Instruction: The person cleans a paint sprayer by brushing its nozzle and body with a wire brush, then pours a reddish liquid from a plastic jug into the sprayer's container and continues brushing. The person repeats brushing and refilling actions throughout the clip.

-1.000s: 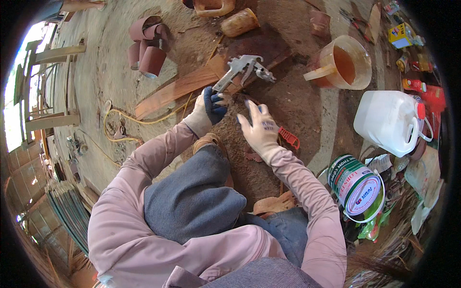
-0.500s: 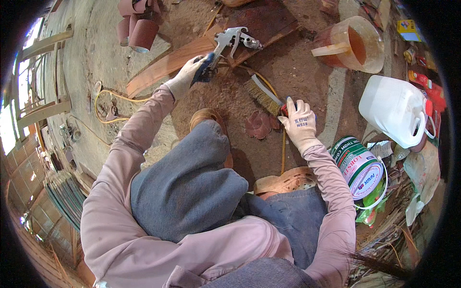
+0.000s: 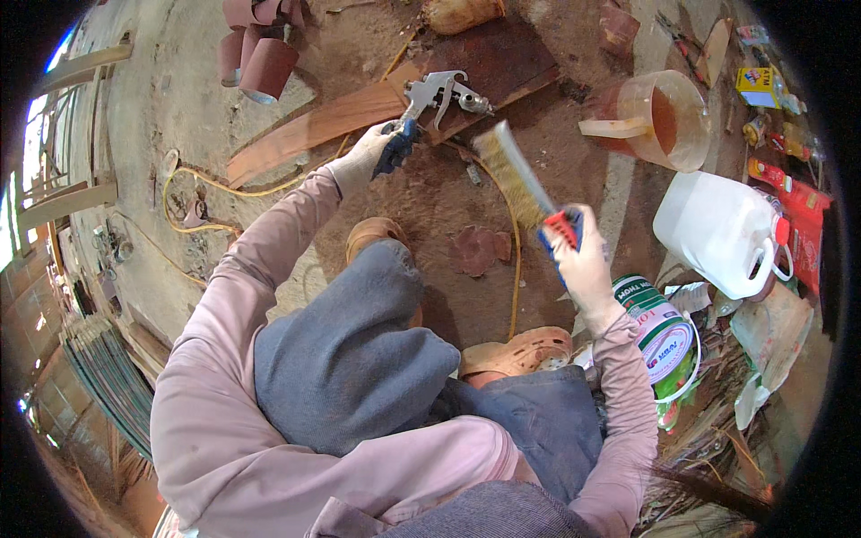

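**Spray gun in one hand, brush in the other**

The person crouches over a reddish, stained floor. The left hand (image 3: 363, 160), gloved, is closed around the blue grip of a metal spray gun (image 3: 435, 94), which is held out over a long wooden plank (image 3: 305, 134) — whether the gun touches the wood I cannot tell. The right hand (image 3: 581, 260), gloved too, is clenched on the red handle of a brush (image 3: 516, 175), its pale bristles lifted and angled up toward the gun, with a gap between the two tools. A yellow hose (image 3: 514, 269) runs across the floor under the brush. Off to the right stand a translucent jug (image 3: 659, 121) of brown liquid, a white plastic canister (image 3: 722, 233) and, just beside the right forearm, a paint tin (image 3: 664, 336).
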`<state>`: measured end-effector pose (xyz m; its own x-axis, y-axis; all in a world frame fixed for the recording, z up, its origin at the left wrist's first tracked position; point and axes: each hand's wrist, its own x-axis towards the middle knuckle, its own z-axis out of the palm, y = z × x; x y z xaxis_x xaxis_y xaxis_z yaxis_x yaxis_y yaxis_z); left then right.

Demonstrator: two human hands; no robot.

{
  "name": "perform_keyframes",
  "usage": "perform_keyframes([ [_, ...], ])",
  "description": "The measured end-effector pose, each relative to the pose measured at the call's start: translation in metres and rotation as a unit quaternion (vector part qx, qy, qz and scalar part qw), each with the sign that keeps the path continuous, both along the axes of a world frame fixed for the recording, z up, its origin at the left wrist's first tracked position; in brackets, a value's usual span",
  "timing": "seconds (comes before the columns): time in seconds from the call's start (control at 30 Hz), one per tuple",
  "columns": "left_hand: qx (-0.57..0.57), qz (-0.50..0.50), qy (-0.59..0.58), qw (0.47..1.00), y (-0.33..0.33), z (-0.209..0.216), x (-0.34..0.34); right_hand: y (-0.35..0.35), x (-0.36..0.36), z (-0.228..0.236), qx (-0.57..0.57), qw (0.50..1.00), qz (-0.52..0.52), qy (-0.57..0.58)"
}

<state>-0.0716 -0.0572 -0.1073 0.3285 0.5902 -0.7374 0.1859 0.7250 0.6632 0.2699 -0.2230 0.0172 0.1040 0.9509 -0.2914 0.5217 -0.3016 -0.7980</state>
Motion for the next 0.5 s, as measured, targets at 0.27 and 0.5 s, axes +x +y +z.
perform_keyframes([
  [0.27, 0.135, 0.126, -0.127, 0.975, -0.017, -0.021, -0.010, 0.110, -0.059, -0.009, 0.089, 0.983, -0.106, -0.119],
  [0.5, 0.333, -0.008, 0.134, 0.933, 0.004, -0.011, -0.008, 0.138, -0.096, -0.037, 0.118, 0.979, -0.093, -0.140],
])
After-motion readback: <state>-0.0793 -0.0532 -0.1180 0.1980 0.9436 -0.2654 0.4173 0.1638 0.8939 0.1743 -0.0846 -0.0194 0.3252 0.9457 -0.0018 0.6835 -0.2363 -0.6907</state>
